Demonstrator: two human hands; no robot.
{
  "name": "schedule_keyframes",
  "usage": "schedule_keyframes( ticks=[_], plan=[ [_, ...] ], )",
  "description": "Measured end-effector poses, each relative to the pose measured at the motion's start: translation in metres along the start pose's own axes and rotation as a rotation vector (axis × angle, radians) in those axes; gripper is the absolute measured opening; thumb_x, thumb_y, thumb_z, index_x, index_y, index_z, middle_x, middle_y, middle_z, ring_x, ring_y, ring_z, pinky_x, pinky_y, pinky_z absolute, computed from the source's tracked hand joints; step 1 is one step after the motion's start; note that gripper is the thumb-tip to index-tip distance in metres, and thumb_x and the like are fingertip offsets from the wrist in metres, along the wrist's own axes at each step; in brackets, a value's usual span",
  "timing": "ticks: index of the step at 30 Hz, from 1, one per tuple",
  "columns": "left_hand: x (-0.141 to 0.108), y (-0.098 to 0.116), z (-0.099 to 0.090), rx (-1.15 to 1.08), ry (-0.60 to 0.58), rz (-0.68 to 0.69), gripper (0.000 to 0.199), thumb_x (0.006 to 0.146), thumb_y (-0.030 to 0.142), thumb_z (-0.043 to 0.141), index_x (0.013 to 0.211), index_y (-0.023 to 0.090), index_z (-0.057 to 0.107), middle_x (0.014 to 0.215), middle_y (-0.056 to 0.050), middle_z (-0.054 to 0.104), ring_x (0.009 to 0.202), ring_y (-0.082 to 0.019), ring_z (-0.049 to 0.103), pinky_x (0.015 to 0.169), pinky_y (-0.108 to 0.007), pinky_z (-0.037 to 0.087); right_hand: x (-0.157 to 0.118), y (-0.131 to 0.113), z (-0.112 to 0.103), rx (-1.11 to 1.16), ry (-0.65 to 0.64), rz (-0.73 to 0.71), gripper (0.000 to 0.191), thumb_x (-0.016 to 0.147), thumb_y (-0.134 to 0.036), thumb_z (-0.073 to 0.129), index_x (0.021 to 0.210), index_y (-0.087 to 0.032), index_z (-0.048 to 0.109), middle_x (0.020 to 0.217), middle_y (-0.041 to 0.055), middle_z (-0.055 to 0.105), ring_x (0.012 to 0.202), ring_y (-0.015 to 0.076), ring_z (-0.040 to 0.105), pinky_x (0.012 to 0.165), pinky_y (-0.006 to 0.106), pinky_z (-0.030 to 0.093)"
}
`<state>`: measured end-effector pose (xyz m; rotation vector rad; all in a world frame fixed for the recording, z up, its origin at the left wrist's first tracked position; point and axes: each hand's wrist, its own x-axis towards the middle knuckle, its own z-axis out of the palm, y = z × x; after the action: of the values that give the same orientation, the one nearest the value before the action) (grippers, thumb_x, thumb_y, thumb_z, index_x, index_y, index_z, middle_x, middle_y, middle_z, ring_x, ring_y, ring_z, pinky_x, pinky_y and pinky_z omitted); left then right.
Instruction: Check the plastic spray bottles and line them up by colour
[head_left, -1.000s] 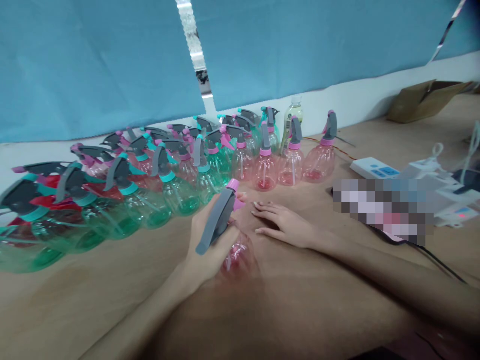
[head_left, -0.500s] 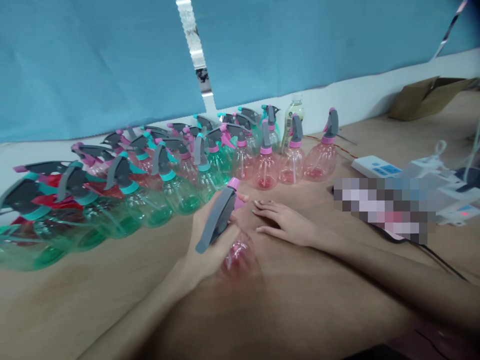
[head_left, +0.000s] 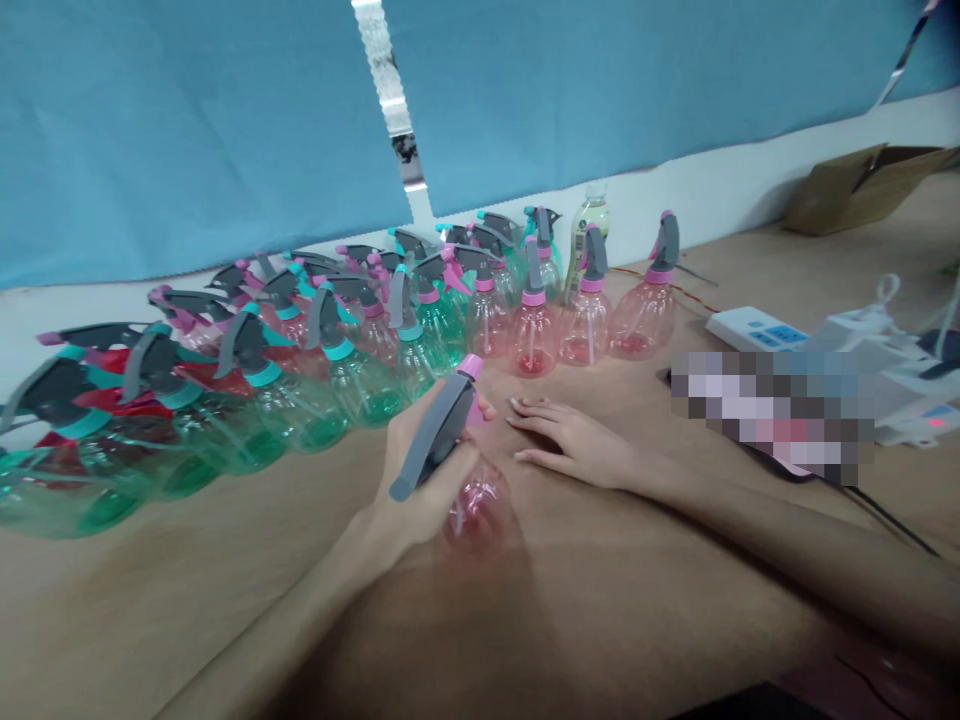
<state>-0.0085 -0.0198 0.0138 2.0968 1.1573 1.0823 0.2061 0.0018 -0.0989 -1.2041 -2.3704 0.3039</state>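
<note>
My left hand [head_left: 420, 480] is wrapped round the neck of a pink spray bottle [head_left: 484, 505], with its grey and pink trigger head rising above the fingers. The clear pink body stands below the hand, near the table's middle; part of the neck is hidden by my fingers. My right hand [head_left: 574, 440] lies flat on the table just to the right, its fingers stretched out and holding nothing. A little gap separates its fingertips from the held bottle. Beyond the hands stand other pink spray bottles [head_left: 532, 340] and green spray bottles [head_left: 367, 385].
The rows of bottles run along the blue-covered wall. Behind them stands a labelled drink bottle [head_left: 589, 235]. On the right are a blurred phone-like object [head_left: 772, 415], a white power strip [head_left: 750, 328], white plugs [head_left: 862, 350] and cables. An open cardboard box [head_left: 855, 190] sits at the back right.
The view has shifted very slightly. Both hands stay in nearly the same place, the left still round the spray bottle and the right still flat on the table.
</note>
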Motion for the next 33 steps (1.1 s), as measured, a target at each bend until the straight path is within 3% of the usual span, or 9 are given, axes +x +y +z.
schedule_keyframes(
  ticks=[3, 8, 13, 19, 23, 28, 33],
  plan=[
    [-0.001, -0.002, 0.000, -0.069, -0.069, 0.009, 0.015, 0.068, 0.014, 0.049, 0.080, 0.022, 0.056, 0.073, 0.001, 0.058, 0.066, -0.016, 0.055, 0.064, -0.029, 0.047, 0.000, 0.000, 0.001, 0.017, 0.006, 0.001, 0.060, 0.089, -0.056, 0.042, 0.134, -0.018, 0.049, 0.143, 0.0116, 0.042, 0.133, 0.0254, 0.039, 0.110, 0.046, 0.030],
    [-0.001, -0.005, 0.002, -0.132, -0.063, 0.005, 0.015, 0.068, 0.014, 0.050, 0.079, 0.021, 0.054, 0.079, -0.002, 0.062, 0.075, -0.018, 0.059, 0.072, -0.032, 0.049, 0.000, 0.001, 0.001, 0.026, 0.015, 0.000, 0.059, 0.089, -0.057, 0.042, 0.135, -0.020, 0.048, 0.143, 0.0105, 0.044, 0.132, 0.0257, 0.039, 0.109, 0.047, 0.031],
    [-0.003, -0.009, 0.002, -0.122, -0.056, -0.003, 0.010, 0.071, 0.016, 0.051, 0.080, 0.021, 0.054, 0.078, -0.002, 0.062, 0.074, -0.018, 0.059, 0.070, -0.031, 0.049, 0.000, 0.000, 0.000, 0.016, 0.009, 0.000, 0.060, 0.089, -0.057, 0.042, 0.134, -0.019, 0.049, 0.143, 0.0108, 0.044, 0.132, 0.0257, 0.039, 0.110, 0.045, 0.031],
    [-0.002, -0.005, 0.001, -0.053, -0.012, -0.005, 0.005, 0.068, 0.019, 0.051, 0.071, 0.022, 0.051, 0.064, 0.003, 0.052, 0.055, -0.013, 0.050, 0.052, -0.026, 0.043, 0.000, 0.000, -0.001, 0.013, -0.009, 0.008, 0.061, 0.090, -0.057, 0.041, 0.135, -0.016, 0.048, 0.143, 0.0118, 0.043, 0.132, 0.0260, 0.039, 0.110, 0.045, 0.030],
    [-0.002, 0.000, 0.002, -0.076, -0.048, -0.028, 0.017, 0.069, 0.020, 0.049, 0.084, 0.022, 0.057, 0.068, 0.002, 0.054, 0.057, -0.014, 0.052, 0.052, -0.026, 0.042, 0.000, 0.001, 0.000, 0.028, 0.000, -0.004, 0.059, 0.089, -0.057, 0.041, 0.135, -0.021, 0.048, 0.144, 0.0092, 0.043, 0.132, 0.0260, 0.039, 0.110, 0.046, 0.031],
    [-0.003, -0.002, 0.002, -0.054, -0.041, -0.023, 0.033, 0.070, 0.020, 0.050, 0.102, 0.024, 0.059, 0.071, 0.001, 0.055, 0.061, -0.015, 0.052, 0.056, -0.027, 0.043, 0.000, 0.002, 0.001, 0.015, -0.010, 0.005, 0.061, 0.089, -0.058, 0.040, 0.135, -0.017, 0.048, 0.144, 0.0111, 0.042, 0.133, 0.0257, 0.038, 0.110, 0.046, 0.030],
    [-0.002, -0.004, 0.002, -0.025, -0.033, -0.016, 0.023, 0.071, 0.022, 0.050, 0.092, 0.022, 0.059, 0.068, 0.001, 0.055, 0.059, -0.015, 0.052, 0.054, -0.028, 0.042, 0.000, 0.002, 0.002, 0.036, 0.013, -0.011, 0.058, 0.089, -0.056, 0.042, 0.135, -0.020, 0.048, 0.144, 0.0097, 0.042, 0.132, 0.0258, 0.039, 0.110, 0.048, 0.030]
  ],
)
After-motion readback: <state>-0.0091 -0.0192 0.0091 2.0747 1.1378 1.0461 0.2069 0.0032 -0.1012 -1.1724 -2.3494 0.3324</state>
